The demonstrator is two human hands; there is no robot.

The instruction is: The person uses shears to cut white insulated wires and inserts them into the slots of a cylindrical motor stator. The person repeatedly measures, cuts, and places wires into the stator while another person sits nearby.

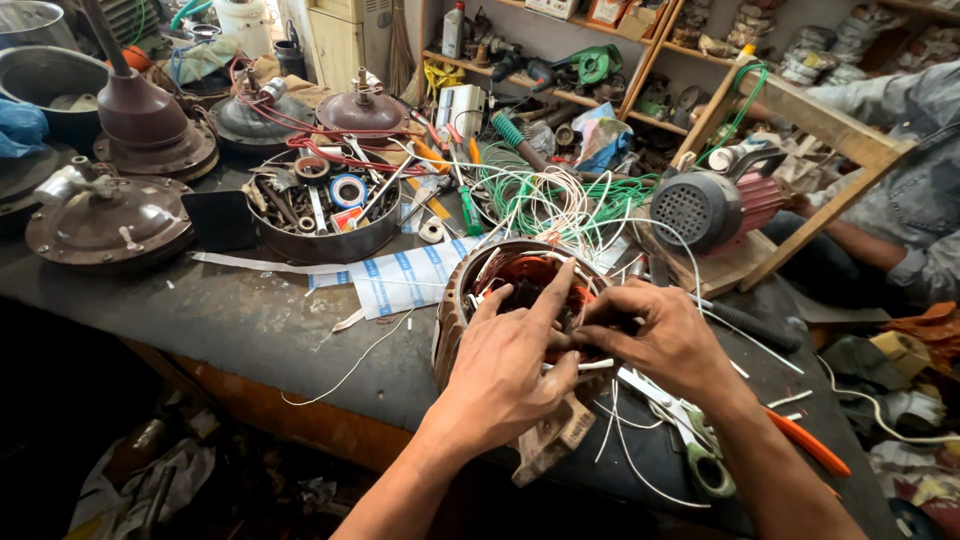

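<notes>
The left hand (510,365) and right hand (655,340) cover most of the motor stator (500,275), so its winding and whatever the fingertips pinch stay hidden, perhaps a wire. A co-worker's sleeve (920,190) is cut off at the right edge.

head view – looks down, close over workbench (250,320) – faces shelves (640,110)

Copper-red windings (520,275) (rusty casing), green-white wire tangle (545,200), orange-handled scissors (800,440).
</notes>
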